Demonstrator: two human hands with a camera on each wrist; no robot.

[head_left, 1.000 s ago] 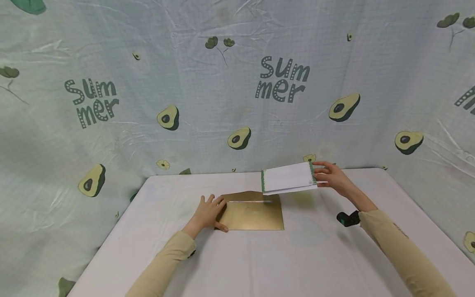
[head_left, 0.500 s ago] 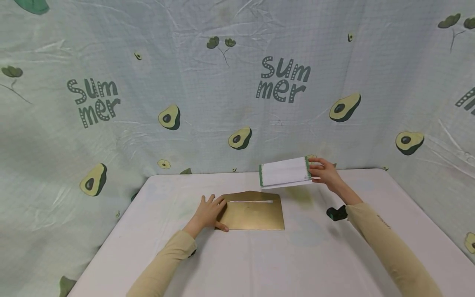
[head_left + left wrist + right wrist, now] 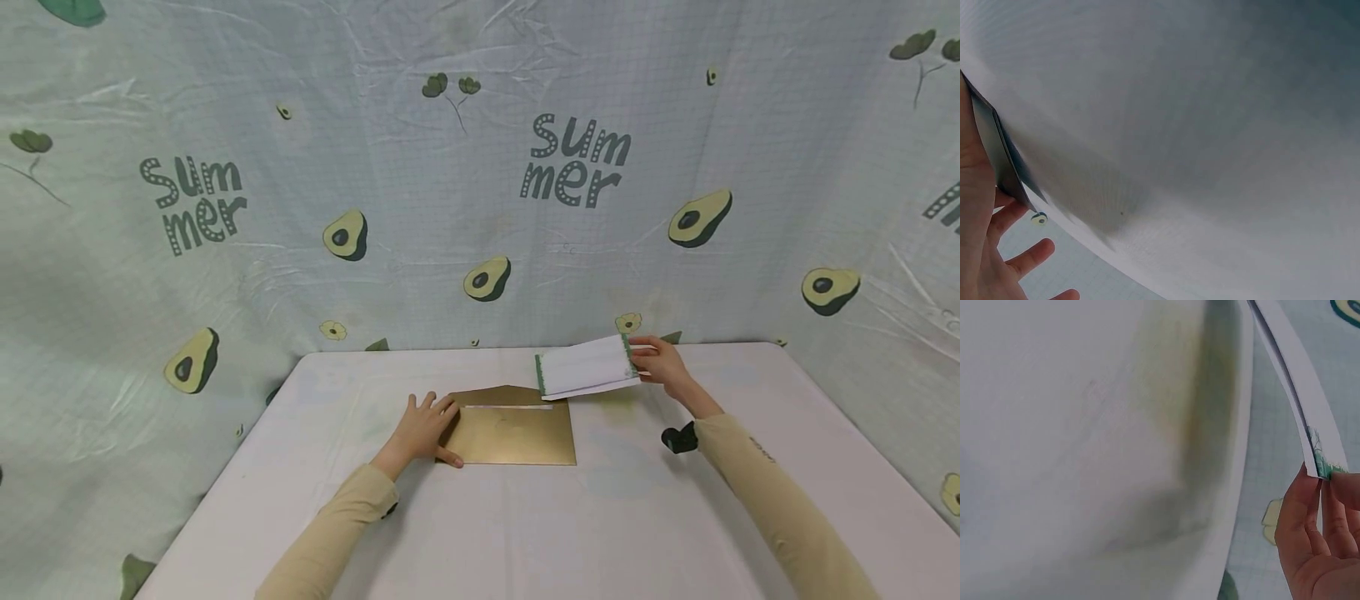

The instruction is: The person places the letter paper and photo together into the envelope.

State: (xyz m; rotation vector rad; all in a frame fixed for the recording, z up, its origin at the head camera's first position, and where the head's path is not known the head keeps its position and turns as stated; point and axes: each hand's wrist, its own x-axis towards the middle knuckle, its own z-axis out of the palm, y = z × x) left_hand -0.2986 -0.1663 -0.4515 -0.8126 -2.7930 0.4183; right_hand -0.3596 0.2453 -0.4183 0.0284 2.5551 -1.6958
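A gold envelope lies on the white table, flap toward the back, with a pale strip along its opening. My left hand holds its left side, thumb by the front corner and fingertips near the flap; the left wrist view shows the envelope edge between thumb and fingers. My right hand pinches the right end of a folded white card with green decorated ends. The card is tilted above the table, and its lower left corner overlaps the flap's right end in the head view.
The white-covered table meets a hanging sheet printed with avocados and "summer" at its back edge. A black device sits at my right wrist.
My right hand first carried the card up and left, then lowered it so its left end overlaps the envelope's flap. My left hand and the envelope have stayed put.
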